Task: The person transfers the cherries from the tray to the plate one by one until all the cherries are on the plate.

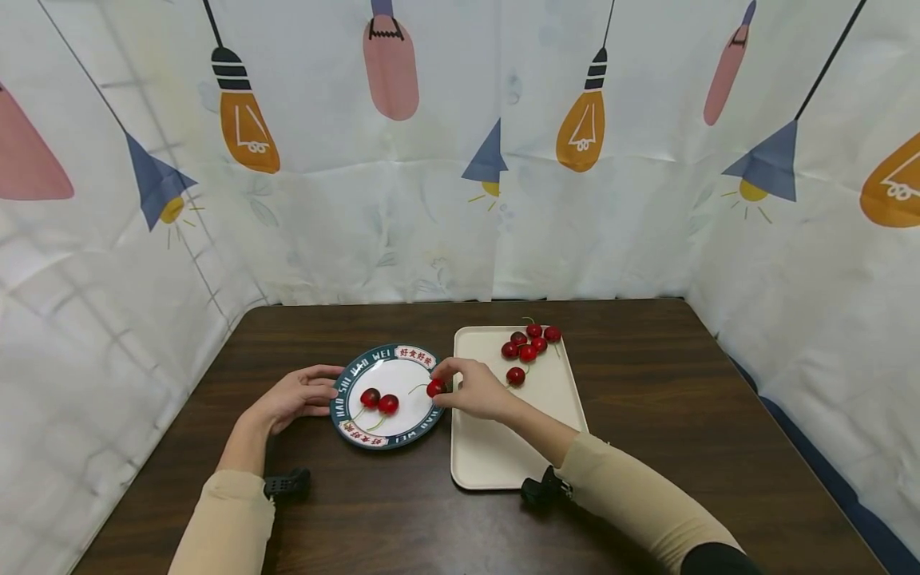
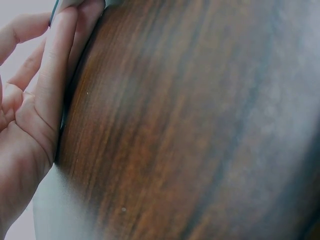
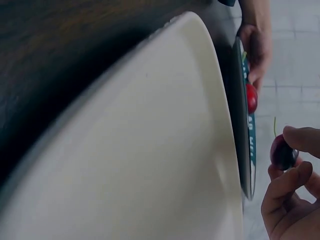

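Right hand (image 1: 470, 389) is pinching one red cherry (image 1: 436, 388) between thumb and fingertips, holding it over the three o'clock edge of the plate (image 1: 386, 441), clear of the surface in the right wrist view. Left hand (image 1: 299, 394) is sitting well apart from it at the plate's nine o'clock edge, fingers lying fairly straight at the rim and apparently steadying it; exact contact is partly hiding.

Handling, judging by looks: cherry is probably being light, smooth and a bit slippery, firm outside but easy to bruise under hard squeezing. Best hold is going around the fat sides with soft fingertips, as now. Its thin stem (image 3: 275, 125), pointing to about nine o'clock in the head view, is looking flimsy, so pulling on it could be risking a snap. Plate is seeming stiff and possibly breakable; rim is offering the grip.

Pose: right forearm in its pale sleeve (image 1: 643, 499) is coming in from four o'clock, crossing above the tray (image 1: 496, 455). Left forearm, sleeve (image 1: 226, 515) too, is reaching up from seven o'clock.

Two cherries (image 1: 388, 405) are lying on the plate, near centre and toward nine o'clock. More cherries (image 1: 528, 353) are clustering around the tray's twelve o'clock end, one sitting closer to the middle.
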